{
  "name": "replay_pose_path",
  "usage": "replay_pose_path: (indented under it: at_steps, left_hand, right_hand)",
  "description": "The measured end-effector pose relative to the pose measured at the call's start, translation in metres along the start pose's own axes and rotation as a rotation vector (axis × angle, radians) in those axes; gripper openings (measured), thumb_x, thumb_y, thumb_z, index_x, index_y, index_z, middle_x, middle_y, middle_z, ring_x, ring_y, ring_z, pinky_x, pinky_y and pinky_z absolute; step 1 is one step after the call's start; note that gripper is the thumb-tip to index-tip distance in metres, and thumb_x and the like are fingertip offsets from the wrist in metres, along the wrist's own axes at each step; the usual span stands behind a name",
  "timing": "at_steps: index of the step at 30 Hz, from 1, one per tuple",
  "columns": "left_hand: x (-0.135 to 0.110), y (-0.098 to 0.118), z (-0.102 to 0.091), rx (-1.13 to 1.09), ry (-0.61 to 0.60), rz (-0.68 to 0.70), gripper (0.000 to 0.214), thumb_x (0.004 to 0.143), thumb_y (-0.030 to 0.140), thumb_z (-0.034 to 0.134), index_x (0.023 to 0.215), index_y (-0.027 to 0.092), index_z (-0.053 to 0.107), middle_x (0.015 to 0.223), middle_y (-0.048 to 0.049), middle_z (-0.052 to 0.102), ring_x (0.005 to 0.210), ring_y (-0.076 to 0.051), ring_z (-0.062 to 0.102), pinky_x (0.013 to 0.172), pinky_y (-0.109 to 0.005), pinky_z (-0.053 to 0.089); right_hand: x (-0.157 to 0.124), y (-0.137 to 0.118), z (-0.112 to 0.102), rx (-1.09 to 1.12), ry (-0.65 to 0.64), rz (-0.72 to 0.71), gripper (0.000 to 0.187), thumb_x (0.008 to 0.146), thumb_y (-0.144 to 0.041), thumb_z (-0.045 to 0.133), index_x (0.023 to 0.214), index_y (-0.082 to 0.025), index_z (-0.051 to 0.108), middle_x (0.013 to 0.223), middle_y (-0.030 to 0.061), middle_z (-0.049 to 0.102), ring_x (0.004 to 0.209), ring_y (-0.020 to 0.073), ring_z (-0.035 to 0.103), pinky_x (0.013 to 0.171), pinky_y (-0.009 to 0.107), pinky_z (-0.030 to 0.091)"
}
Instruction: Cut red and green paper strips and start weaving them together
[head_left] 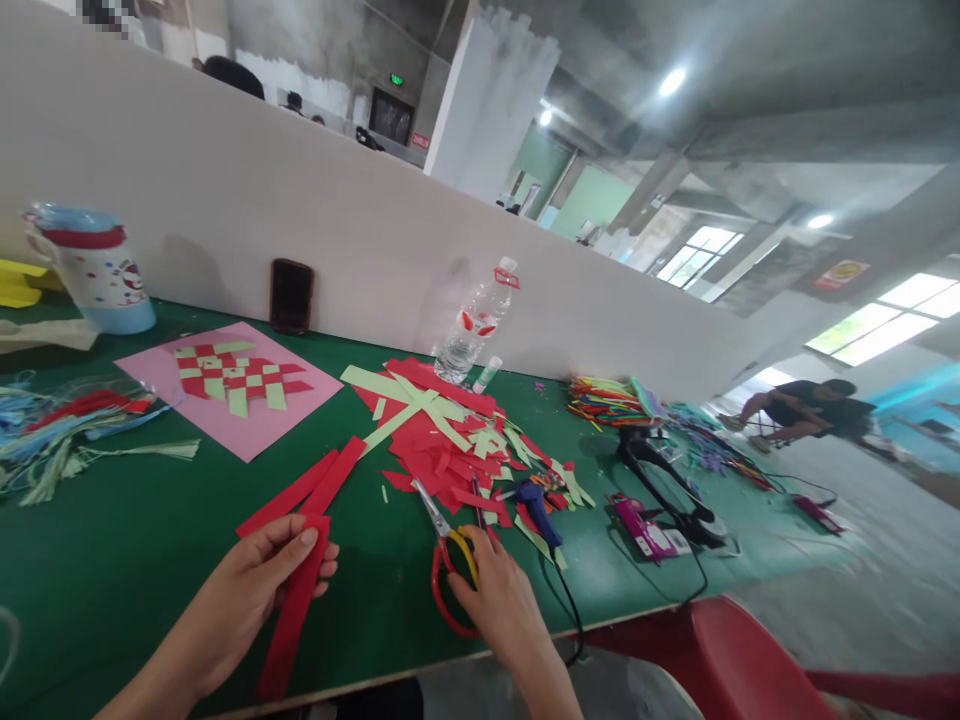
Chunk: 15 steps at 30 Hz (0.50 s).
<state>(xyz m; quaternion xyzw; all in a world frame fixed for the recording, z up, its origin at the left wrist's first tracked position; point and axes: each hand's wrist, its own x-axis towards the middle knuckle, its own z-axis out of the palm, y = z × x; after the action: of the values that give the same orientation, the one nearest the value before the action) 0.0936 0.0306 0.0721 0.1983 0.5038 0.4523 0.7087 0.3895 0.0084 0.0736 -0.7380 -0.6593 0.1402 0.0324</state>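
Observation:
My left hand [259, 585] is closed around a long red paper strip [292, 615] near the front edge of the green table [112, 560]. Two more red strips [300, 490] lie just beyond it. My right hand [499, 600] rests on the red-and-yellow handles of a pair of scissors [450, 560], fingers curled at the loops; the blades point away toward a heap of red and pale green paper scraps [442, 430]. A pink sheet [255, 420] further left bears a woven red-and-green square [232, 375].
A clear water bottle [476, 325], a glue stick [487, 373] and a dark phone [291, 295] stand by the white partition. A mug [97, 270] sits far left. A blue glue gun [540, 505], cables, coloured strips [607, 400] and a red chair [742, 650] are on the right.

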Motion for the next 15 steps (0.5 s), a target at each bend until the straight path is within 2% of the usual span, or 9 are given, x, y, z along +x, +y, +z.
replay_pose_path:
  at_steps: [3,5,9,12,15]
  left_hand:
    - [-0.001,0.004,0.001,-0.047,0.007,0.026,0.049,0.049,0.048,0.105,0.079,0.018,0.079,0.083,-0.0061,0.083,0.082,-0.022,0.078,0.074,-0.032,0.069]
    - [-0.003,0.006,0.003,-0.094,0.034,0.059,0.048,0.049,0.047,0.105,0.078,0.020,0.078,0.078,-0.0016,0.080,0.077,-0.019,0.076,0.076,-0.032,0.069]
    - [-0.006,0.010,0.011,-0.183,0.092,0.099,0.053,0.041,0.044,0.107,0.077,0.020,0.077,0.072,0.0018,0.076,0.069,-0.014,0.071,0.071,-0.027,0.068]
    - [-0.011,0.012,0.019,-0.235,0.124,0.113,0.054,0.038,0.041,0.107,0.076,0.021,0.076,0.069,0.0041,0.073,0.065,-0.013,0.068,0.067,-0.029,0.069]
    - [-0.015,0.014,0.025,-0.263,0.142,0.135,0.051,0.043,0.042,0.106,0.077,0.022,0.074,0.068,0.0066,0.070,0.061,-0.012,0.065,0.066,-0.030,0.069]
  right_hand:
    - [0.005,0.004,-0.001,0.023,0.000,0.010,0.061,0.083,-0.015,0.065,0.144,-0.015,0.061,0.120,0.0157,0.076,0.110,0.0316,0.076,0.097,0.039,0.057]
    - [0.005,0.010,0.000,0.107,0.062,0.021,0.063,0.079,-0.015,0.065,0.142,-0.017,0.062,0.115,0.0126,0.076,0.103,0.0294,0.076,0.093,0.038,0.058]
    - [-0.001,0.015,0.004,0.535,0.182,0.013,0.069,0.078,-0.022,0.065,0.147,-0.020,0.059,0.106,0.0074,0.074,0.083,0.0227,0.075,0.080,0.033,0.061]
    - [-0.013,-0.002,0.014,0.802,0.167,-0.080,0.080,0.080,-0.025,0.066,0.158,-0.021,0.050,0.115,0.0089,0.074,0.088,0.0215,0.074,0.081,0.031,0.061]
    - [-0.026,-0.032,0.037,0.784,0.139,-0.229,0.086,0.076,-0.022,0.069,0.160,-0.023,0.051,0.112,0.0076,0.072,0.079,0.0194,0.068,0.073,0.028,0.060]
